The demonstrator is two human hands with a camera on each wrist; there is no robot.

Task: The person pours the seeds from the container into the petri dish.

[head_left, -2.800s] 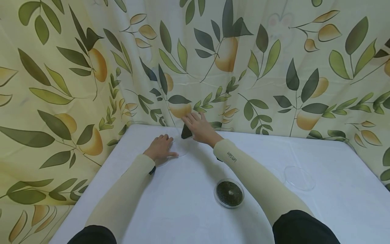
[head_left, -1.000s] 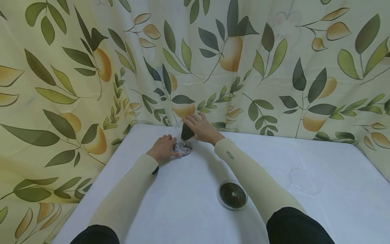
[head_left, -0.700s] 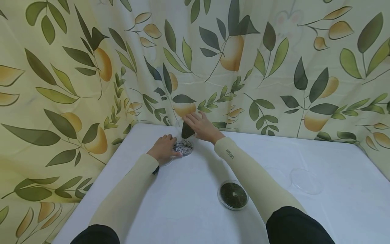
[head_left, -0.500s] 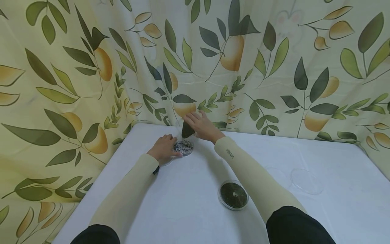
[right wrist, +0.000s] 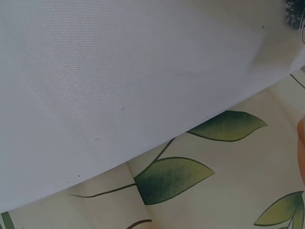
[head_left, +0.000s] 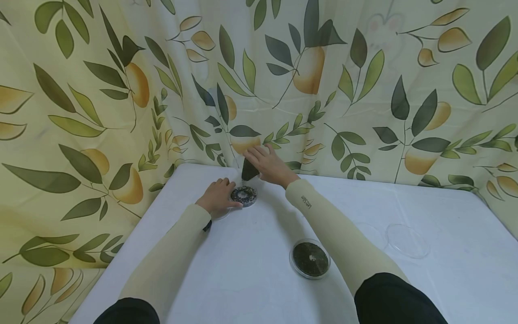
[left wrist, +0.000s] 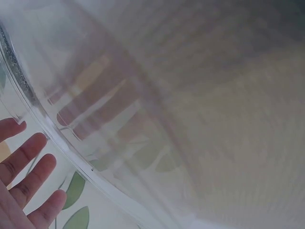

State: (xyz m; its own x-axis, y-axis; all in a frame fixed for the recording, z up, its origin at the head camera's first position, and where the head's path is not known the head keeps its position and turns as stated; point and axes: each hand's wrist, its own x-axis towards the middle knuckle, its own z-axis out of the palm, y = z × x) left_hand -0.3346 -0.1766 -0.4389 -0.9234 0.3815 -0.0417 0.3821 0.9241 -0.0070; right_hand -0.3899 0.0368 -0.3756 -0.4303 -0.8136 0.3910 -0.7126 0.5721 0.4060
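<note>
My right hand (head_left: 270,166) grips a tilted clear container of dark grains (head_left: 249,171) near the table's far edge; much of it is hidden by the hand. Straight below its lower end lies a small clear round dish (head_left: 244,196), with dark grains over a pale, speckled layer. The left hand (head_left: 216,197) rests at the dish's left side, thumb along the near rim and fingers beyond. Those fingers (left wrist: 31,167) look spread and nearly straight in the left wrist view, the first at a clear rim. Another clear round piece (head_left: 222,215) lies partly under the left palm.
A round clear dish filled with dark grains (head_left: 310,258) stands near the right forearm. Farther right lie clear round lids or dishes (head_left: 408,240), hard to see on the white table (head_left: 243,270). A leaf-patterned curtain (head_left: 344,90) hangs right behind the table.
Dark grains have come into the dish by the left hand: first bare, then speckled, now mostly dark around a pale middle. The right hand has shifted up slightly; the left stays put.
</note>
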